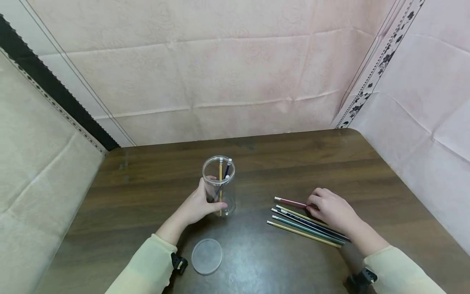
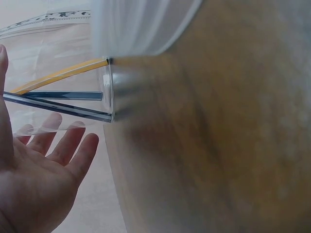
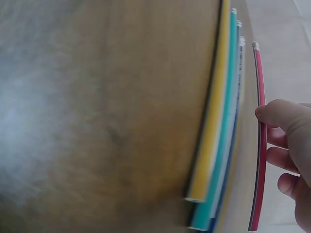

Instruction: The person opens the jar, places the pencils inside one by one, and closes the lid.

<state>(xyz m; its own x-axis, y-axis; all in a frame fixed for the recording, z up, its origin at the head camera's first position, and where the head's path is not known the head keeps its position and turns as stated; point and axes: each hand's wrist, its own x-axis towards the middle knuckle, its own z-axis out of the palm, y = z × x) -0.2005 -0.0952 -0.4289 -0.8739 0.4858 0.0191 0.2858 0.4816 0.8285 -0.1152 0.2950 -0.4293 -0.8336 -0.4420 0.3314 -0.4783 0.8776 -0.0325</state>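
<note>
My left hand (image 1: 200,204) holds a clear jar (image 1: 230,196), thumb at its near side and fingers round the back. Inside the jar lean a yellow pencil (image 2: 63,75) and two dark pencils (image 2: 58,107), their eraser ends up in the head view. To the right, my right hand (image 1: 332,210) pinches a red pencil (image 3: 261,170) between thumb and fingers, its white eraser end pointing left. Right beside it several more pencils lie side by side, among them a teal pencil (image 3: 221,141) and a yellow one (image 3: 209,145) nearest me.
A round translucent lid (image 1: 207,257) lies flat on the brown wooden table (image 1: 154,171), in front of the jar and close to the left wrist. Pale cloth hangings (image 1: 227,77) enclose the table at the back and both sides. Each wrist wears a small black camera (image 1: 178,263).
</note>
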